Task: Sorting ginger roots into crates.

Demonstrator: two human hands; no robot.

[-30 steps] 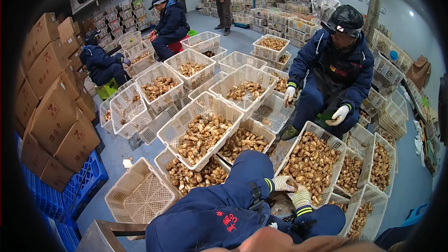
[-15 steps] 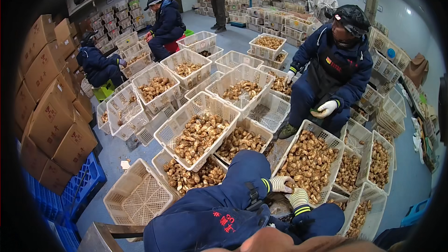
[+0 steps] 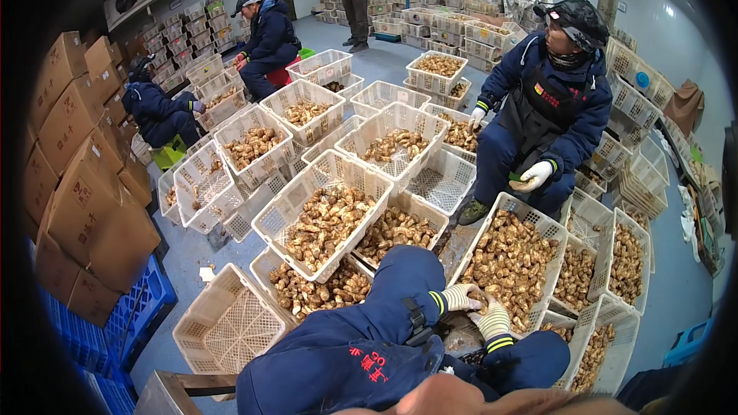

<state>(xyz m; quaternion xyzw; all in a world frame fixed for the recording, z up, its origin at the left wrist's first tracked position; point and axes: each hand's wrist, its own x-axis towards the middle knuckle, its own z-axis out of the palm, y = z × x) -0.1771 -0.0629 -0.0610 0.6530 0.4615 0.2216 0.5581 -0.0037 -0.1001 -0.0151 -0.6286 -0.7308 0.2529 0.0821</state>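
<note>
My left hand (image 3: pixel 461 297), in a cream glove with dark stripes, is closed with its fingertips against those of my right hand (image 3: pixel 493 321), gloved alike. Between them is what looks like a brown mushroom, mostly covered by the fingers. Both hands are low over my lap, at the near left edge of a white plastic crate (image 3: pixel 550 292) heaped with brown-and-cream mushrooms (image 3: pixel 513 255). To the left, another crate (image 3: pixel 265 224) of mushrooms rests tilted on fuller crates (image 3: pixel 314 292).
An empty white crate (image 3: pixel 188 330) stands at the near left, beside blue pallets (image 3: pixel 142 300) and stacked cartons (image 3: pixel 84 200). Across from me sits a co-worker (image 3: pixel 550 100) in white gloves. Several mushroom crates (image 3: pixel 626 269) crowd the right. Farther back are other people and stacked crates.
My hands have drawn slightly closer together and a little upward at the crate's edge. Across from me, the co-worker's head has lifted and turned. The view has shifted slightly.
</note>
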